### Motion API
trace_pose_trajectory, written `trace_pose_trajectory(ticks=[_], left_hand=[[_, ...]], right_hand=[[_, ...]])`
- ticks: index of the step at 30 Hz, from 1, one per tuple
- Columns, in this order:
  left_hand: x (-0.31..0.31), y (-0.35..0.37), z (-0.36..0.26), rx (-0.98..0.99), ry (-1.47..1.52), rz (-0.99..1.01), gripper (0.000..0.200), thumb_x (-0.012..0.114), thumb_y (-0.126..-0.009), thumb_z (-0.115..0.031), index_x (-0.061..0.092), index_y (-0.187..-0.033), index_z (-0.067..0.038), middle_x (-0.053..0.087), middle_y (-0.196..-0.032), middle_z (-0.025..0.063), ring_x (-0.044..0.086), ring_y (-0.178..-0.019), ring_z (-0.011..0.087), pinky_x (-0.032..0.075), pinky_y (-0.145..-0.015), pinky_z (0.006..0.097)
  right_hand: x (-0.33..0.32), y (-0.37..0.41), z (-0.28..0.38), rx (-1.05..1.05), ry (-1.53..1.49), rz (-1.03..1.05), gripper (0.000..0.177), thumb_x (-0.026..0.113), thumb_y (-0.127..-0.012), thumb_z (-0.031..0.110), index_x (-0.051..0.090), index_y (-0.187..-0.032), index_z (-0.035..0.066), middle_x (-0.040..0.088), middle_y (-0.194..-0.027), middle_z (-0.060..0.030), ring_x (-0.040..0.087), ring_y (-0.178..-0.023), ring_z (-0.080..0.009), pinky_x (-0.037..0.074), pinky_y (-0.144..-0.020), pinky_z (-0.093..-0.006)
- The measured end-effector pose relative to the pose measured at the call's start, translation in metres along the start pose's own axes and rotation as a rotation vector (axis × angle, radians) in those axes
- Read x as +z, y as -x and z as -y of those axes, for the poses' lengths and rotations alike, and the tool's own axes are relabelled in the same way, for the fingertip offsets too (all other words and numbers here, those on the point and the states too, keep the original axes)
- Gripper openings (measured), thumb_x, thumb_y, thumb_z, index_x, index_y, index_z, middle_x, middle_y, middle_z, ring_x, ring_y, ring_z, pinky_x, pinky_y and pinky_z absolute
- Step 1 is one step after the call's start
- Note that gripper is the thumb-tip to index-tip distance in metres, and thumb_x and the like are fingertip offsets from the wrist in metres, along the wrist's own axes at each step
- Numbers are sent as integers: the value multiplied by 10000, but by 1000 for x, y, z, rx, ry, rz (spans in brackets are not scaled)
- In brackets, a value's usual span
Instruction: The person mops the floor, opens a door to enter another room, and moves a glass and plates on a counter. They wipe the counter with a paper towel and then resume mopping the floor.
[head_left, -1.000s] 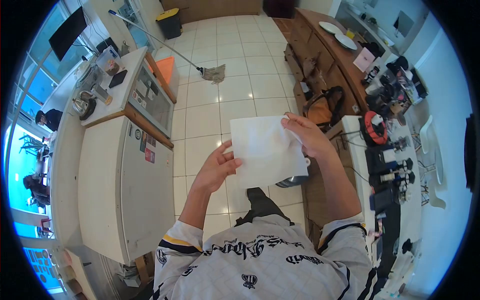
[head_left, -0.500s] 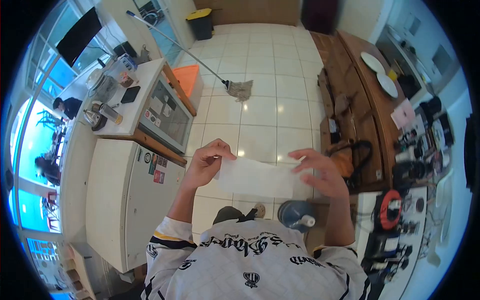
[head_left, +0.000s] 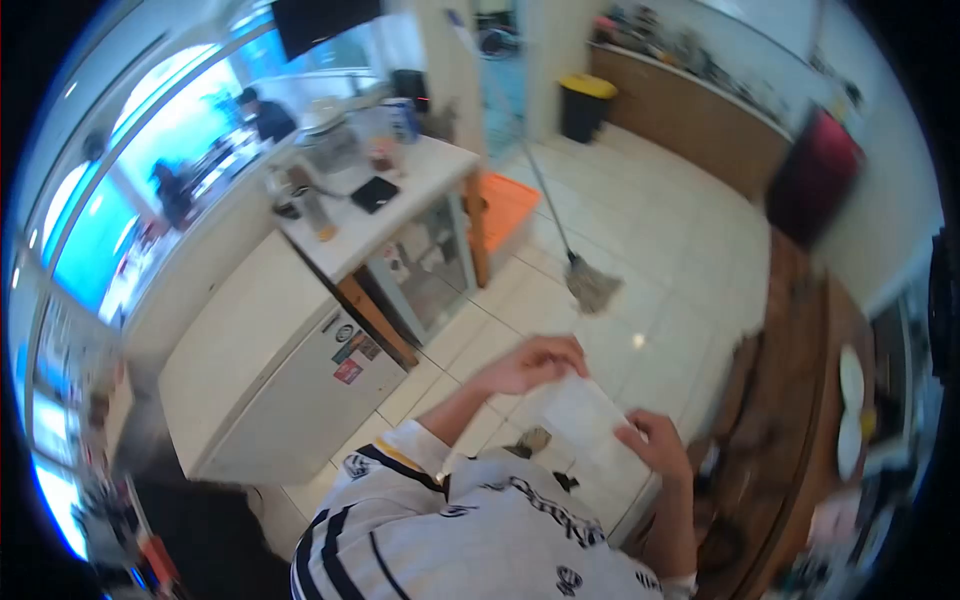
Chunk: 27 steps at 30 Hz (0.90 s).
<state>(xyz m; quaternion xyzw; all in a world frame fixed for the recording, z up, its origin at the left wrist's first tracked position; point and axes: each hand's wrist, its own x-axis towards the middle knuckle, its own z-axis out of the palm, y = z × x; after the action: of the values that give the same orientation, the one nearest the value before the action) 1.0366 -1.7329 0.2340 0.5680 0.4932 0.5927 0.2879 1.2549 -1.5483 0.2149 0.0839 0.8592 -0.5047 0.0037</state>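
A white, thin sheet [head_left: 585,418], blurred against the pale floor, spans the space between my hands in front of the printed shirt [head_left: 470,520]. My left hand [head_left: 537,364] pinches its upper left end with bent fingers. At its right end, my right hand [head_left: 657,440] has its thumb and curled fingers closed on the edge. Both hands hang in the air above the tiled floor.
A mop [head_left: 592,285] stands on the tiles ahead. Left are a white fridge [head_left: 270,370] and a counter [head_left: 420,165] with a dark phone [head_left: 375,194], jars and a press. An orange bin [head_left: 510,205] is beside it. Wooden furniture [head_left: 790,400] lines the right. Two people appear beyond the window.
The view has swung to the left, so the fridge and counter sit further right. My right hand, loosely spread before, has closed on the sheet's edge. The sheet now slants down to the right.
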Motion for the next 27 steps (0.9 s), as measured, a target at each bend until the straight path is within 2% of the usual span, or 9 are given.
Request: trace_pose_trajectory(ticks=[7,13,17,18,19,21,24,25,27], left_hand=[[-29,-70,89,-349,-105,-257,112,584,-815,-94,601,-909,-37,581,-853,21,534,-785,98,434,-701,240],[-6,-99,112,-375,-329,-459,137,572,-809,-81,605,-936,-41,597,-872,43,557,-811,142,457,-701,271],[48,-101,65,-490,-400,-776,156,572,-811,-68,602,-962,-41,594,-928,61,576,-855,165,479,-698,300],[63,-95,56,-555,-433,-847,157,571,-818,-67,600,-970,-42,592,-937,64,578,-877,166,485,-715,297],[76,-87,54,-614,-459,-925,157,570,-824,-65,598,-978,-43,591,-946,67,580,-899,166,491,-732,293],[105,-55,71,-608,-386,-1237,155,565,-836,-53,597,-988,-45,594,-972,58,577,-925,157,494,-765,280],[146,-27,77,-648,-388,-1638,168,569,-828,-45,608,-990,-58,601,-985,48,579,-917,148,501,-749,287],[152,-19,78,-669,-447,-1716,174,569,-822,-37,607,-992,-55,606,-976,53,582,-906,142,502,-740,284],[164,-11,94,-677,-389,-1840,175,569,-815,-34,609,-985,-53,607,-932,53,579,-861,130,495,-701,269]], right_hand=[[-135,-150,8,-103,198,-308,276,674,-720,12,637,-993,26,639,-738,-65,464,-498,-71,389,-460,-227],[-212,-311,230,-1295,170,-487,169,642,-806,106,672,-972,107,675,-826,-53,499,-488,-65,364,-446,-202],[-209,-367,389,-1710,200,-738,154,648,-802,166,635,-873,30,669,-763,-83,622,-568,-143,473,-512,-235],[-203,-410,423,-1725,251,-1012,133,663,-778,186,658,-781,53,665,-735,-54,641,-603,-164,487,-536,-272],[-215,-359,444,-1544,-113,-903,375,483,-902,362,598,-784,24,595,-560,-114,626,-584,-295,492,-590,-415],[-204,-386,468,-1446,-78,-891,361,474,-899,379,577,-966,39,623,-687,-149,625,-650,-325,504,-631,-414],[-186,-416,483,-1556,-225,-1118,469,501,-880,396,430,-1220,81,588,-1025,-214,623,-798,-337,516,-699,-400],[-192,-435,494,-1462,-320,-983,633,534,-850,444,297,-1330,109,300,-1380,-210,533,-1058,-338,489,-820,-409],[-156,-503,514,-1479,160,-612,397,622,-791,354,525,-1053,72,527,-951,-143,607,-856,-241,510,-694,-336]])
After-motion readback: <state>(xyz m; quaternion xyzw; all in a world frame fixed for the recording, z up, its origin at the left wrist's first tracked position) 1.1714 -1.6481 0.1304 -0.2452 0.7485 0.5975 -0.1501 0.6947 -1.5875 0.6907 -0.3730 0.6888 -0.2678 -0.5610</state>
